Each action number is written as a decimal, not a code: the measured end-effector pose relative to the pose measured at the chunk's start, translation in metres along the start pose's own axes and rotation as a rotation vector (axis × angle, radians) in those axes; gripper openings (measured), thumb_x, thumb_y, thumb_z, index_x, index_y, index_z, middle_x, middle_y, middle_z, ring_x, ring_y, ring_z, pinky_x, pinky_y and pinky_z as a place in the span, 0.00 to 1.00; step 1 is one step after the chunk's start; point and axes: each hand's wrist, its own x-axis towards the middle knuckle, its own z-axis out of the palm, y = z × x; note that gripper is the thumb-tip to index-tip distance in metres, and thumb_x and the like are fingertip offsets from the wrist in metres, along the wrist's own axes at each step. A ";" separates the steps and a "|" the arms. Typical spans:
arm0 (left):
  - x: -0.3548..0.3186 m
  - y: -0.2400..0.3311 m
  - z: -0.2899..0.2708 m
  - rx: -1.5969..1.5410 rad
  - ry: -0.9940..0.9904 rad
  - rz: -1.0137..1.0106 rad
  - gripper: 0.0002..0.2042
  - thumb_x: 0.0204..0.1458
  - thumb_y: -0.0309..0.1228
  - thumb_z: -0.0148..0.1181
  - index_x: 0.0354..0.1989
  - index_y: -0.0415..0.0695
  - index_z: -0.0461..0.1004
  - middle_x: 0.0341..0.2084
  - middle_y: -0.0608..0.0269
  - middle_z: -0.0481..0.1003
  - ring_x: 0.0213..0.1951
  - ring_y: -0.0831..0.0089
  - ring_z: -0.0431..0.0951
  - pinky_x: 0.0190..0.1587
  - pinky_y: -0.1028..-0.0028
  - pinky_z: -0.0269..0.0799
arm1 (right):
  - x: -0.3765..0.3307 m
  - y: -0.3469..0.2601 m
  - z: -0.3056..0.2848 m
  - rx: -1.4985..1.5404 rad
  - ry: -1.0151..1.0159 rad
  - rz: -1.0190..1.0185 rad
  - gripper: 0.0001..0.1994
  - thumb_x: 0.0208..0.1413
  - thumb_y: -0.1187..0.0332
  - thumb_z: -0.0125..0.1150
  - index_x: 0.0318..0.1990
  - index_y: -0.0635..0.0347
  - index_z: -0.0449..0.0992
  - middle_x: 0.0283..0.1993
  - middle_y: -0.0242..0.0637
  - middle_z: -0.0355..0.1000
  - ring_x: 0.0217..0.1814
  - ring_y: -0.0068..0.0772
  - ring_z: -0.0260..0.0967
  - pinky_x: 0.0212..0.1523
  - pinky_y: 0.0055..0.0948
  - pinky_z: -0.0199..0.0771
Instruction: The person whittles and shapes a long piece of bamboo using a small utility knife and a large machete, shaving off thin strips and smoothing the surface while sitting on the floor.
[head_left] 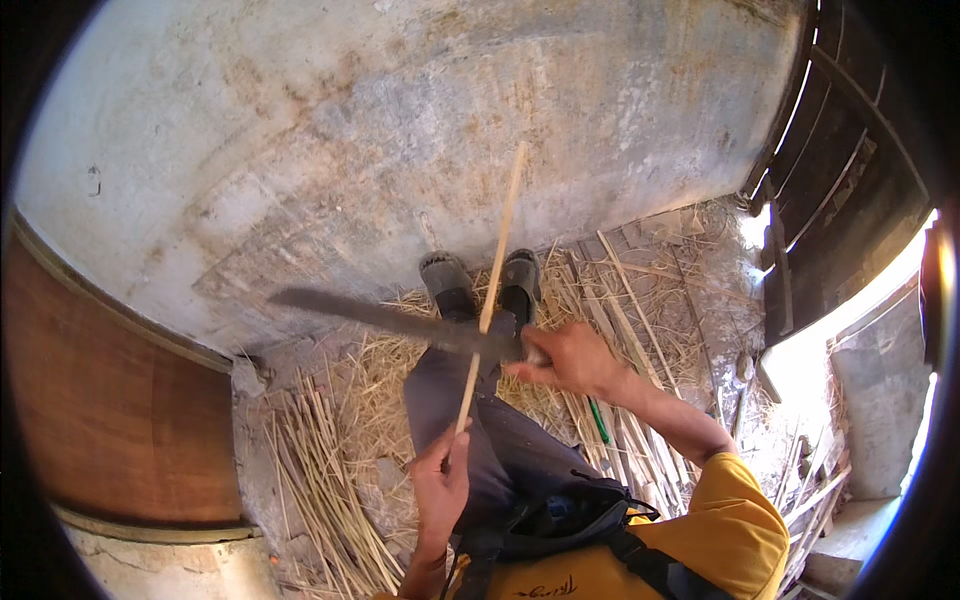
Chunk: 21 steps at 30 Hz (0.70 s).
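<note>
My left hand [441, 482] is closed around the near end of a long, thin, pale strip [499, 245] that looks like split bamboo. The strip points away from me, its far end in front of the wall. In my right hand [578, 362] is the handle of a long dark machete [390, 318]. Its blade reaches to the left and crosses the strip around the middle, above my thighs. Whether the edge bites into the strip cannot be made out.
Bundles of cut strips [325, 480] lie on the floor to my left, and more strips [640, 440] to my right. Shavings [375, 375] cover the ground around my shoes [446, 275]. A stained wall [400, 130] stands ahead, a brown wooden panel [120, 400] at left. A green object [599, 421] lies right.
</note>
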 end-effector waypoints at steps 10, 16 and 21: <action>-0.019 0.002 -0.001 -0.113 -0.081 -0.150 0.13 0.71 0.27 0.56 0.57 0.37 0.82 0.24 0.73 0.71 0.25 0.89 0.61 0.26 0.82 0.55 | 0.010 0.016 -0.016 0.167 0.131 0.194 0.28 0.60 0.36 0.64 0.34 0.55 0.75 0.20 0.43 0.74 0.24 0.54 0.77 0.26 0.49 0.76; -0.005 0.015 -0.007 -0.412 -0.278 -0.371 0.15 0.76 0.34 0.47 0.51 0.38 0.80 0.20 0.74 0.65 0.20 0.88 0.60 0.23 0.81 0.56 | -0.017 -0.022 0.001 -0.067 0.034 -0.158 0.29 0.59 0.35 0.66 0.34 0.56 0.75 0.20 0.41 0.74 0.24 0.52 0.77 0.25 0.47 0.76; -0.003 0.019 -0.018 -0.562 -0.347 -0.537 0.18 0.77 0.41 0.42 0.44 0.40 0.74 0.19 0.75 0.59 0.18 0.87 0.56 0.19 0.80 0.55 | -0.023 -0.009 0.001 0.012 0.039 0.008 0.30 0.56 0.33 0.68 0.38 0.56 0.77 0.20 0.42 0.72 0.23 0.52 0.77 0.26 0.46 0.76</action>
